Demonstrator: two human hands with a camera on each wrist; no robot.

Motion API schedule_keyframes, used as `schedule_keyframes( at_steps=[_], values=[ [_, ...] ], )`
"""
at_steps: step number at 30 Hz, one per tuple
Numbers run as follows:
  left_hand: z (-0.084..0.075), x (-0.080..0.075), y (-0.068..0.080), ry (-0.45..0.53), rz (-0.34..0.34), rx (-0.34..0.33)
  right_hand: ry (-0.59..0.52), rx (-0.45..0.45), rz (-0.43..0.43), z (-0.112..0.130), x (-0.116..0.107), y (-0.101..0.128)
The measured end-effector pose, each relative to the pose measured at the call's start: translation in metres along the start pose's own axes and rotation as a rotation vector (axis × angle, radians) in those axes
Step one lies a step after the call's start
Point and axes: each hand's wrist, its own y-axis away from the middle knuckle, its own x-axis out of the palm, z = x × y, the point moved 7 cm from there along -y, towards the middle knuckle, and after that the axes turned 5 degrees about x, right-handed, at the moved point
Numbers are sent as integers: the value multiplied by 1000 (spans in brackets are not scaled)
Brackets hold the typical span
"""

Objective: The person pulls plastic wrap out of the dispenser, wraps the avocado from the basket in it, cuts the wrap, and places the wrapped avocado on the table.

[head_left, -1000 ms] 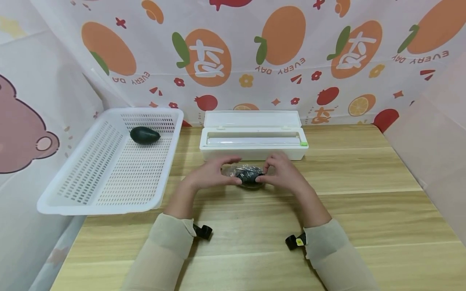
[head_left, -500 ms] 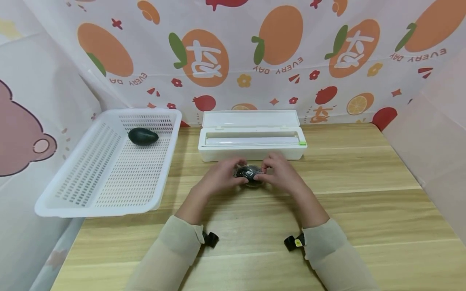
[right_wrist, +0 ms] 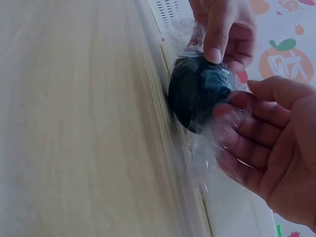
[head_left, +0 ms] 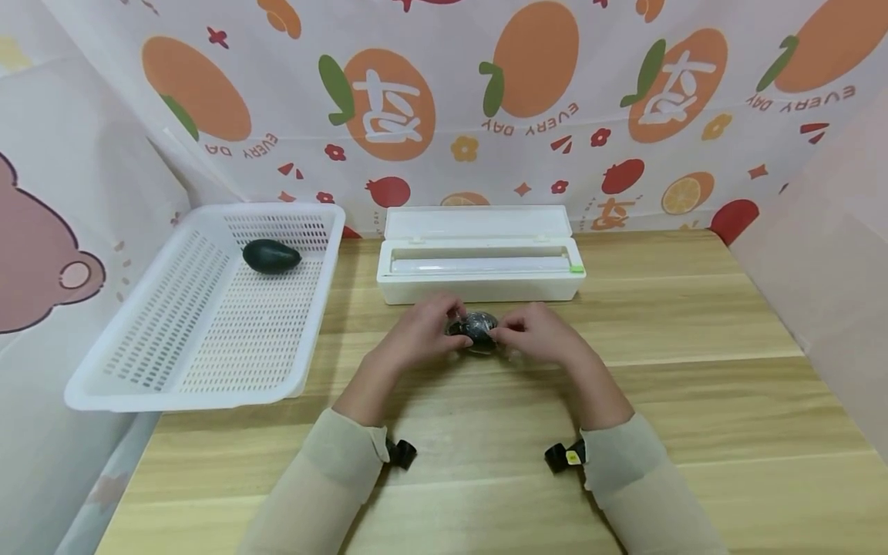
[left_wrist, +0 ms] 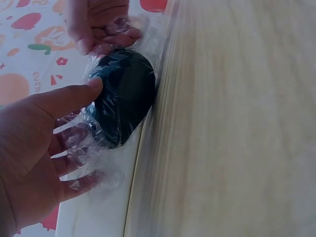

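A person's two hands meet over a dark avocado (head_left: 477, 330) swathed in clear cling film (left_wrist: 81, 143) at the middle of a wooden table (head_left: 694, 401), just in front of a white cling-film dispenser box (head_left: 480, 264) whose lid stands open. The left hand (head_left: 421, 333) cups the fruit from its own side: the thumb lies on the dark skin while the fingers (left_wrist: 74, 165), spread slightly apart and only lightly bent, press the crumpled film against the underside. The right hand (head_left: 537, 333) closes in from the opposite side, its fingertips (left_wrist: 106, 37) bunched together and pinching a gather of film at the fruit's end; from the right wrist view its fingers (right_wrist: 247, 143) are loosely parted under the plastic, which clings across them. The avocado rests on the tabletop, touching or all but touching the front wall of the dispenser box. To the left, well apart from the hands, a white perforated basket (head_left: 173, 362) overhangs the table edge and holds a second dark avocado (head_left: 271, 256) near its far end. A fruit-patterned cloth (head_left: 486, 100) hangs behind the table.
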Motion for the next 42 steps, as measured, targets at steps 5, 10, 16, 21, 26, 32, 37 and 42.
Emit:
schedule_keyframes(
  at_steps=[5,10,16,21,26,32,37,42],
  values=[
    [-2,0,0,-26,30,40,-134,62,55,-10,3,-3],
    [-2,1,2,-5,54,52,-163,86,-23,-12,-1,-5],
    [-1,1,1,45,68,37,-118,106,-33,-10,0,-6],
    [3,2,0,89,74,-17,-108,131,27,-11,6,-4],
    [9,4,3,135,101,-134,-90,129,55,-11,9,-4],
    [11,7,6,106,199,-166,-69,108,75,-7,12,-3],
    [13,8,8,92,239,-192,-43,117,80,-5,14,-3],
    [21,7,10,260,217,-287,1,100,59,-2,16,-3]
  ],
)
